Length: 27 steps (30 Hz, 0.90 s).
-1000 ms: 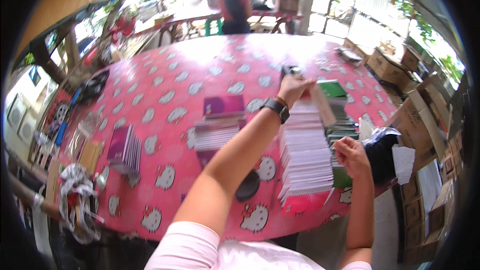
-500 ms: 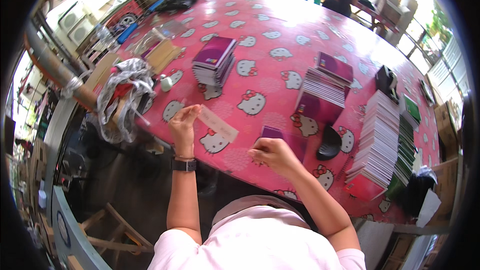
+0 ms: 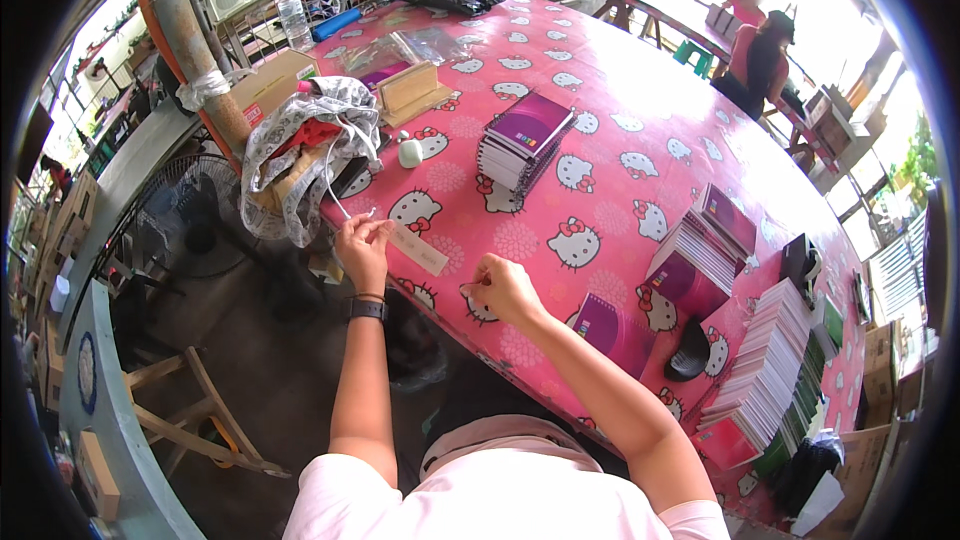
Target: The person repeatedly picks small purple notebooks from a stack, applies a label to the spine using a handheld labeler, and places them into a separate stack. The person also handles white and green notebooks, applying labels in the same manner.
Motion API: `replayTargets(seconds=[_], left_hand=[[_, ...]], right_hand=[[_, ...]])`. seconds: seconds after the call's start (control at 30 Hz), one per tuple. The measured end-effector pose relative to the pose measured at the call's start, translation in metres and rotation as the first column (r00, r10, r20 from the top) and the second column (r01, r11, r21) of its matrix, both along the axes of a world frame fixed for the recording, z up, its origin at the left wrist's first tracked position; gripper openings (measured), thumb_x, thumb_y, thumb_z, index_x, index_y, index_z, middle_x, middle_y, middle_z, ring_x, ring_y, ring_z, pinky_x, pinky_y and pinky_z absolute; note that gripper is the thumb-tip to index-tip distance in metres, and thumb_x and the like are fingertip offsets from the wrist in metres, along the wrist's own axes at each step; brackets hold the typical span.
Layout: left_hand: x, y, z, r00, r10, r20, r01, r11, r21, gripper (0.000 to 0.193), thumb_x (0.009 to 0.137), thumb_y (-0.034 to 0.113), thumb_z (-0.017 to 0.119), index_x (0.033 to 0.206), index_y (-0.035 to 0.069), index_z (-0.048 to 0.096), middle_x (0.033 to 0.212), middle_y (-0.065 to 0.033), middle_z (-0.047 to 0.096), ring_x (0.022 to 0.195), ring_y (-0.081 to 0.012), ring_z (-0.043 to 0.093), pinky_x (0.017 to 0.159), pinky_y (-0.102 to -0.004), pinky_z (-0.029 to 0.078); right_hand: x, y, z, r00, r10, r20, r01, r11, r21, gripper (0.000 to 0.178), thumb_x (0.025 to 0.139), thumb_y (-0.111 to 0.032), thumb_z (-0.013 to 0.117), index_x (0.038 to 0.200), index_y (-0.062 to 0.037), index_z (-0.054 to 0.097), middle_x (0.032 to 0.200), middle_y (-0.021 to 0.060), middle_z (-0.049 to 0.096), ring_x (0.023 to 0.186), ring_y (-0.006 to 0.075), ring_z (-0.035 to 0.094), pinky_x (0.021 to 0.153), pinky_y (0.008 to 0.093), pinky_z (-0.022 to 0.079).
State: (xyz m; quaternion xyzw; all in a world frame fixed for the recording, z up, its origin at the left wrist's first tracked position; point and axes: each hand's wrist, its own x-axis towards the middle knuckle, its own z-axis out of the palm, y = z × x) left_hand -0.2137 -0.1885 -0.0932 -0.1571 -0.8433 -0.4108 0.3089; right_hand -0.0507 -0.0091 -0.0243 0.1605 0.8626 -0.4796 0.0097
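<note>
Pinched between the thumb and fingers of my left hand [image 3: 363, 248] is a narrow pale paper strip [image 3: 420, 251] with handwriting, held over the table's near edge. My right hand [image 3: 504, 288] is to the right of the strip, fingers curled together; whatever they may hold is too small to make out. Beyond my right forearm a single purple spiral notebook [image 3: 612, 334] lies flat on the table. Farther off stands a stack of purple spiral notebooks [image 3: 530, 128]. Another purple notebook stack [image 3: 690, 275] is at the right.
The pink patterned tablecloth [image 3: 520, 230] covers the table. A black curved object [image 3: 688, 351] lies near a long row of stacked notebooks [image 3: 757, 370]. On the left are a plastic bag [image 3: 300, 155], a wooden stand [image 3: 412, 95] and a pale green case [image 3: 410, 153]. People sit beyond.
My view has swung left, so the table's things appear farther right. My right hand has moved away from the single notebook toward the paper strip, which my left hand still pinches.
</note>
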Motion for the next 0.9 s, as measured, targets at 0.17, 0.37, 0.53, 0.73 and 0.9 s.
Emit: replayTargets(seconds=[0.17,0.37,0.53,0.73,0.9], left_hand=[[-0.001,0.0,0.0,0.999,0.011,0.039,-0.01,1.0,-0.006,0.021,0.073,0.027,0.076,0.079,0.007,0.073,0.097,-0.0055,0.062,0.092,-0.0251,0.054,0.081,-0.0376,0.044],[-0.003,0.0,-0.001,0.994,0.107,-0.013,-0.107,0.988,-0.109,0.051,0.069,0.027,0.079,0.112,0.006,0.061,0.118,-0.0138,0.055,0.113,-0.0315,0.047,0.097,-0.0423,0.037],[0.002,0.008,0.02,0.962,0.27,-0.028,-0.272,0.954,-0.124,0.093,0.067,0.019,0.08,0.142,0.012,0.025,0.141,-0.0229,0.029,0.13,-0.0379,0.032,0.102,-0.0483,0.033],[0.03,0.009,0.023,0.959,0.005,-0.284,-0.057,0.983,-0.172,0.064,0.082,0.025,0.066,0.138,0.012,0.037,0.141,-0.0161,0.038,0.131,-0.0341,0.034,0.107,-0.0496,0.026],[0.063,0.009,0.014,0.94,-0.238,0.246,0.339,0.736,-0.585,0.053,0.095,0.045,0.037,0.139,0.016,0.041,0.146,-0.0078,0.035,0.137,-0.0246,0.028,0.109,-0.0548,0.011]], right_hand=[[-0.004,-0.002,-0.005,1.0,0.024,0.019,-0.025,0.997,0.075,0.024,0.071,-0.019,0.074,0.078,-0.0024,0.059,0.075,0.0149,0.065,0.074,0.0315,0.065,0.066,0.0398,0.05],[-0.013,-0.007,0.001,0.984,0.067,0.165,-0.12,0.933,0.339,0.026,0.071,-0.025,0.073,0.084,-0.0046,0.064,0.082,0.0143,0.067,0.082,0.0321,0.066,0.069,0.0399,0.052],[0.0,0.001,0.013,0.968,0.089,0.234,-0.183,0.889,0.421,0.036,0.07,-0.035,0.076,0.088,-0.005,0.066,0.085,0.0146,0.068,0.084,0.0308,0.067,0.068,0.0391,0.053],[0.074,0.015,0.008,0.993,0.099,0.058,-0.114,0.918,0.379,0.03,0.075,-0.029,0.072,0.089,-0.0035,0.063,0.078,0.0158,0.065,0.076,0.0308,0.065,0.065,0.0401,0.051],[0.133,0.03,0.036,0.997,0.026,-0.067,-0.025,1.0,0.017,0.026,0.077,-0.02,0.073,0.089,0.0003,0.061,0.068,0.0095,0.061,0.062,0.0162,0.059,0.06,0.0295,0.048]])
